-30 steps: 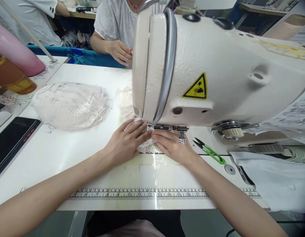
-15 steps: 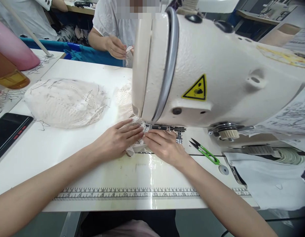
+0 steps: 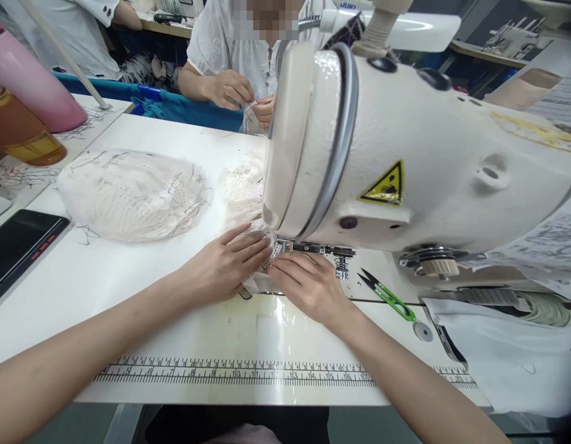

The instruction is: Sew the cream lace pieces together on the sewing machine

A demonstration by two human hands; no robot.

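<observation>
Lacy cloth [image 3: 243, 188], glossy pebbled sewing machine [image 3: 424, 154]

White table [image 3: 114, 265] with printed ruler [image 3: 239, 373], lace fabric [image 3: 243, 188], pale bundle [image 3: 132, 194], black phone [image 3: 26, 250], green snips [image 3: 393, 300], round disc [image 3: 423, 332]

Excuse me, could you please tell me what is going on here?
A person has the left hand and right hand on pale lace fabric by the presser foot of a sewing machine. A bundle of pale fabric lies to the left, and green thread snips lie to the right. Across the table, another person's hands hold a light piece of cloth.
</observation>
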